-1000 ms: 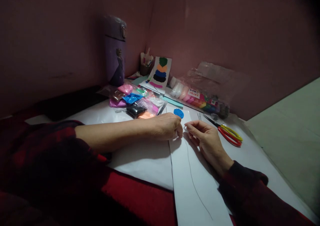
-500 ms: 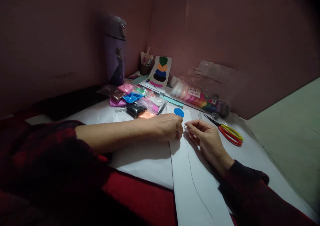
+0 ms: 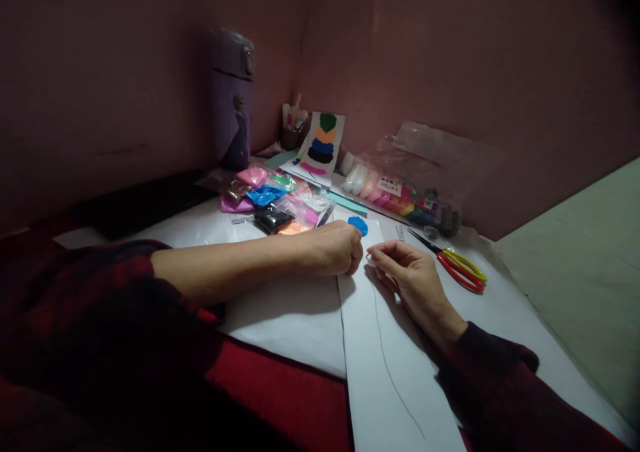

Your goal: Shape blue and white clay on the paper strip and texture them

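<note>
Paper strip (image 3: 363, 372) on the desk (image 3: 505, 312) could get its blue patch (image 3: 358, 225) smeared if the left fingers (image 3: 355, 259) — curled closed, around what I can't tell — brush it while the right fingers (image 3: 386, 255) pinch a white bit (image 3: 371, 261).

Purple btl (image 3: 231, 119) w/ grey lid (image 3: 231, 52), dark cup (image 3: 291, 137) to its rt., pinkish wall (image 3: 430, 59) bhd.

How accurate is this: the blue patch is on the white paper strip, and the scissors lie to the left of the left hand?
The scissors' side is wrong: the head view shows the scissors to the right of the right hand. The blue patch is indeed on the white paper strip.
</note>
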The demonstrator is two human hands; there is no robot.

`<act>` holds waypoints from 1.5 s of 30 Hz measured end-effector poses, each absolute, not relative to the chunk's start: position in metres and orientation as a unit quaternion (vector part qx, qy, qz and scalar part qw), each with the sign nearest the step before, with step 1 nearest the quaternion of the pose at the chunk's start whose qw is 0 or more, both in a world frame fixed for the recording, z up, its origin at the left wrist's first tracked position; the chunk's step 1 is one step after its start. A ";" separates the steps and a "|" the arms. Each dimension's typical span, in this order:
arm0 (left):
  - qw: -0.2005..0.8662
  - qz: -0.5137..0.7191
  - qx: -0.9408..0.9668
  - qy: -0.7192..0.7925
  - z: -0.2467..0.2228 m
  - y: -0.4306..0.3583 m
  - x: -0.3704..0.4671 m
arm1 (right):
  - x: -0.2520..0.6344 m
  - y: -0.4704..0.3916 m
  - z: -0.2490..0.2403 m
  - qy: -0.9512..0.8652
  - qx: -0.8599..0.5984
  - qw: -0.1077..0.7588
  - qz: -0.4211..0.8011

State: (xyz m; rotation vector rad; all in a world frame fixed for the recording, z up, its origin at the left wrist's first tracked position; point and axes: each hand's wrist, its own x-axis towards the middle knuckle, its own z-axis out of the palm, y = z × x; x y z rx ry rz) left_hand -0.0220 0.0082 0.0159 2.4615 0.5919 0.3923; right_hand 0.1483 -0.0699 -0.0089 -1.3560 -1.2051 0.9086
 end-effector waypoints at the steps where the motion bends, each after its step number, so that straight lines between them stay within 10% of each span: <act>1: 0.317 0.167 0.900 0.246 0.016 0.009 -0.022 | 0.148 -0.070 -0.008 -0.508 -0.569 0.525 0.379; 15: 0.507 0.285 0.709 0.398 0.016 0.007 -0.014 | 0.144 -0.077 -0.006 -0.637 -0.497 0.506 0.303; 45: 0.456 0.285 0.746 0.393 0.014 0.005 -0.014 | 0.137 -0.084 -0.004 -0.706 -0.492 0.437 0.263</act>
